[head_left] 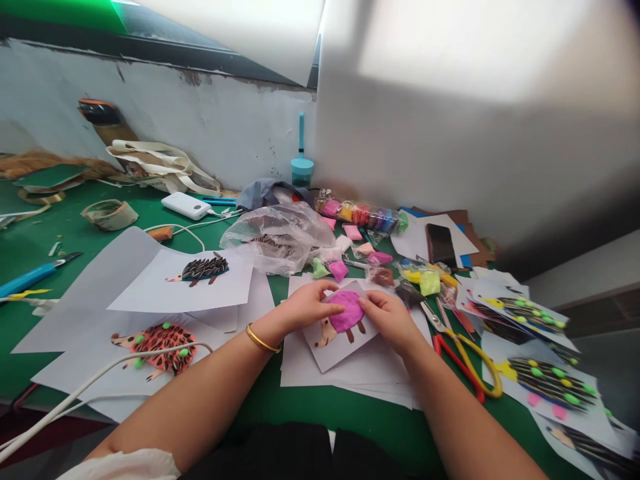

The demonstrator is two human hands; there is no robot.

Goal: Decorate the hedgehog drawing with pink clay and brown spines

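A white paper card (327, 358) bears a hedgehog figure with a flat purple clay body (347, 310), a pale face and brown legs. It lies tilted above several white sheets (300, 372). My left hand (307, 310) grips the card's upper left side, its thumb touching the clay. On the other side my right hand (393, 320) pinches the card's right edge, with its thumb at the clay's rim. Fingers behind the card are partly hidden. Just beyond my hands sit small packets of coloured clay, among them a purple packet (339, 269).
Yellow-and-red-handled scissors (463, 347) lie right of my arm. Finished hedgehog pictures (550, 380) are stacked at the right, others (160, 347) at the left. A plastic bag of seeds (280, 237) stands behind. A white cable (100, 373) crosses the left; a phone (441, 245) lies back right.
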